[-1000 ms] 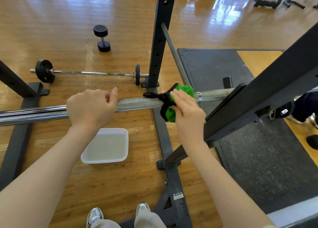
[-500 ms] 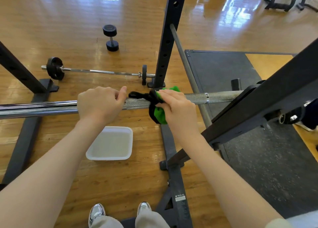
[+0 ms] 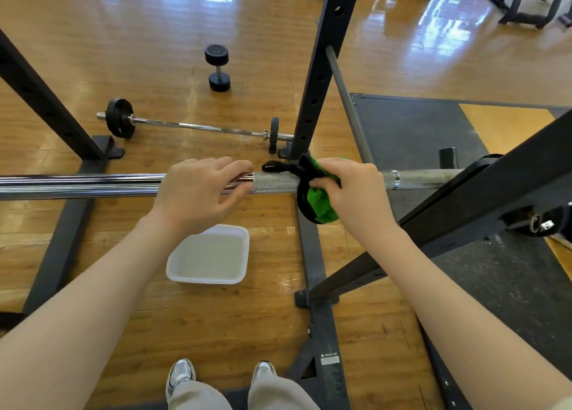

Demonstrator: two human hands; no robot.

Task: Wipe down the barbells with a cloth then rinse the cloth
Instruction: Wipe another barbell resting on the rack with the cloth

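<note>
A person stands at a black squat rack [image 3: 322,78] on a glossy wooden gym floor, both bare hands on a racked barbell [image 3: 77,184] that runs across the view. The right hand [image 3: 353,189] grips a green cloth with black trim [image 3: 315,199], fingers curled around it and pressing it against the knurled section of the bar, the cloth's lower part hanging beneath the bar. The left hand [image 3: 198,193] lies over the bar just left of the cloth, fingers loosely extended along the steel and clasping nothing. On the floor below the bar, between the two forearms, sits a white rectangular tub [image 3: 213,281] of cloudy water. Farther back, a second barbell with small plates [image 3: 198,127] lies on the floor, and a black dumbbell [image 3: 218,67] stands beyond it. The tips of grey sneakers [image 3: 181,374] show at the bottom edge.
</note>
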